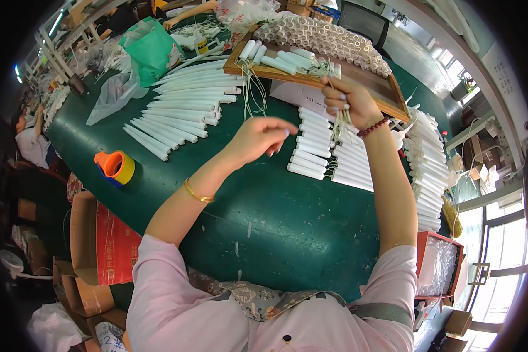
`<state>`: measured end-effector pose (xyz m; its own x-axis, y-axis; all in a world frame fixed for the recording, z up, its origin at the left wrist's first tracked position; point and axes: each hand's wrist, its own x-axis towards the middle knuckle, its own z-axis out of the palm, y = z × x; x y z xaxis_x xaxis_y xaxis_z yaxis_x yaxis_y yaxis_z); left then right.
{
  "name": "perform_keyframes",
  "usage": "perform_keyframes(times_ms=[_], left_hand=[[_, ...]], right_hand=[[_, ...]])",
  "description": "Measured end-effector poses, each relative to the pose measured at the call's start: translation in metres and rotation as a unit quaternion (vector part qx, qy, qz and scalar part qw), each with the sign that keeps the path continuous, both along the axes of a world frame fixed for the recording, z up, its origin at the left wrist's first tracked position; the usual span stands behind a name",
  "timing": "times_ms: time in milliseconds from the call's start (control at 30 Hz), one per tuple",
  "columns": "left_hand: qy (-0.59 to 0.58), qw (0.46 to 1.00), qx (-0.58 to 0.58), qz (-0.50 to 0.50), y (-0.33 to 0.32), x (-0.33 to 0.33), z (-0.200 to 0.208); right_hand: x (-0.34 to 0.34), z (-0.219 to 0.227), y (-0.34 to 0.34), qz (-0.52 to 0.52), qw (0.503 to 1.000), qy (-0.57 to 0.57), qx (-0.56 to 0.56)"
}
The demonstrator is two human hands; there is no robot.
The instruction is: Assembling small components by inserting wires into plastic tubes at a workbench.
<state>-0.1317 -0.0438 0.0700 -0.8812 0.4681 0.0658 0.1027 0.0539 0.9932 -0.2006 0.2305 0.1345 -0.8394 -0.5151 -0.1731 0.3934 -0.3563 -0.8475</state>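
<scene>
My right hand is raised over the near edge of a wooden-framed tray, its fingers closed on a bunch of thin pale wires that hangs below them. To its left, my left hand hovers over the table with the index finger stretched to the right and the other fingers loosely bent; nothing shows in it. Short white tubes with wire ends lie in rows beneath and between the hands. More white tubes rest on the tray's left part, with wires hanging over its edge.
Long white tubes fan out at left on the green table. An orange tape roll lies nearer. Clear tubes fill the tray's back. White pieces are stacked at right. A green bag stands far left; boxes flank me.
</scene>
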Motion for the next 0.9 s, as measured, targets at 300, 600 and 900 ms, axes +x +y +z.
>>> perform_keyframes(times_ms=[300, 600, 900], left_hand=[[-0.038, 0.999, -0.03, 0.009, -0.076, 0.037, 0.017], [-0.015, 0.995, 0.019, 0.099, -0.133, 0.025, 0.029], [0.152, 0.981, -0.114, -0.032, -0.072, 0.048, 0.021]], right_hand=[[0.022, 0.11, -0.006, 0.032, 0.987, 0.152, -0.028], [0.117, 0.101, -0.059, 0.128, 0.983, 0.082, 0.105], [0.206, -0.024, -0.061, 0.288, 0.951, -0.07, 0.087]])
